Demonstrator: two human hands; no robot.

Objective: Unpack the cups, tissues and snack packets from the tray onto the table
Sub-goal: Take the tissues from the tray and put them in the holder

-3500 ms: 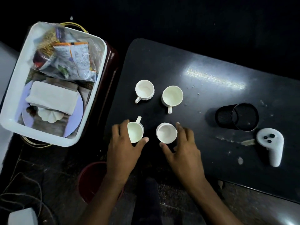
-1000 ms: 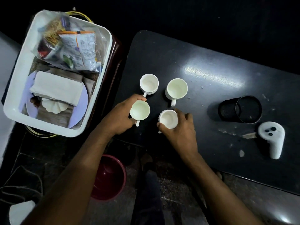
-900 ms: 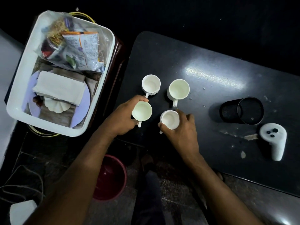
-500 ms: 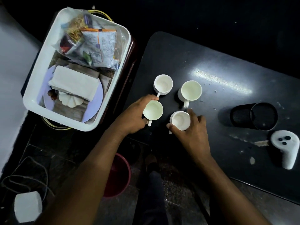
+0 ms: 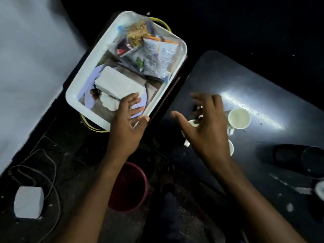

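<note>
A white tray [image 5: 82,83] sits to the left of the black table [image 5: 245,81]. Inside it lie a folded stack of white tissues [image 5: 119,83] on a lilac plate [image 5: 140,100], and clear snack packets [image 5: 149,48] at the far end. My left hand [image 5: 128,123] is open over the tray's near right corner, fingers just short of the tissues. My right hand [image 5: 205,127] is open above the table, fingers spread, covering most of the white cups. One cup [image 5: 238,118] shows fully to its right; parts of two others peek out beside the hand.
A dark red bucket [image 5: 128,186] stands on the floor below my left arm. A white box [image 5: 29,202] with cables lies at the lower left. A black mesh holder [image 5: 296,158] lies on the table's right side.
Both hands have let go of the cups they held. My left hand has moved left to the tray's near corner, my right hand has lifted open. The view swung left.
</note>
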